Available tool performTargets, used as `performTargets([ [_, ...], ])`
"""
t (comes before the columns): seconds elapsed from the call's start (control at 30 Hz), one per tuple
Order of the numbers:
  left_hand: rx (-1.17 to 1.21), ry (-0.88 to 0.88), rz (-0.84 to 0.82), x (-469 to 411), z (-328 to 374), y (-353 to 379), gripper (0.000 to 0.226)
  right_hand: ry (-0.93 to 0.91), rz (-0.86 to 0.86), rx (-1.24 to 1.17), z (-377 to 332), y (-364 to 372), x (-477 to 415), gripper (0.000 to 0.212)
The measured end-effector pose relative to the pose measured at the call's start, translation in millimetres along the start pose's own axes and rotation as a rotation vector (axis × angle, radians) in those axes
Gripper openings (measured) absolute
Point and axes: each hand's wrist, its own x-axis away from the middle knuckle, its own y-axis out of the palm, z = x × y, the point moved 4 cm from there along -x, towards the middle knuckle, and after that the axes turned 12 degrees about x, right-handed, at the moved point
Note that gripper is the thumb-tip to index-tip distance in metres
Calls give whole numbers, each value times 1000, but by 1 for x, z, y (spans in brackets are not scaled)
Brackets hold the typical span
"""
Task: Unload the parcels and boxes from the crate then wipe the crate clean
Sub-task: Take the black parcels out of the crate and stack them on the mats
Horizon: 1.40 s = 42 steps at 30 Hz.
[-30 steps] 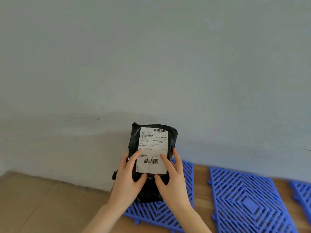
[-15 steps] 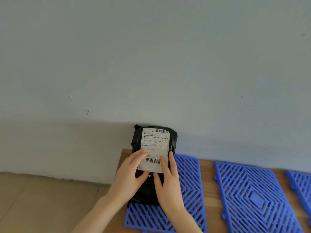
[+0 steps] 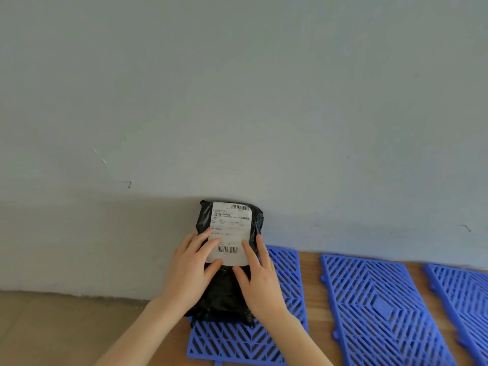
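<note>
A black plastic parcel with a white shipping label stands tilted against the grey wall, its bottom on a blue lattice mat. My left hand lies flat on the parcel's left side with straight fingers over the label. On the parcel's right side my right hand presses with straight fingers, the thumb on the black wrap. The crate is out of view.
Two more blue lattice mats lie to the right on a wooden board. The grey wall fills the upper view. Beige floor lies at the lower left.
Both hands have carried the parcel down and back onto the leftmost mat, where it now leans on the wall. The camera has dipped and shifted left.
</note>
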Motion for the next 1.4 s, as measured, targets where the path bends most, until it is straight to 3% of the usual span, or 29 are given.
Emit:
performTargets([
  [0.13,78,14,139,18,38,-14,42,-8,51,-8,12,-41,25,58],
  [0.23,211,67,131,35,82,-9,39,-23,132,-39,26,-81,56,61],
  [0.53,385,277,-74,115,275,98,37,21,449,47,139,-221,226,64],
  [0.73,485,412,-266,179,407,207,38,238,588,45,257,-301,360,63],
  [0.93,492,470,-473,216,494,303,39,442,644,65,348,-338,454,59],
  [1.17,437,443,-613,211,547,393,50,585,631,129,436,-363,484,58],
  [1.3,327,396,-705,199,562,444,63,633,509,164,486,-370,470,57],
  [1.4,247,400,-680,191,570,466,65,668,344,185,521,-367,454,60],
])
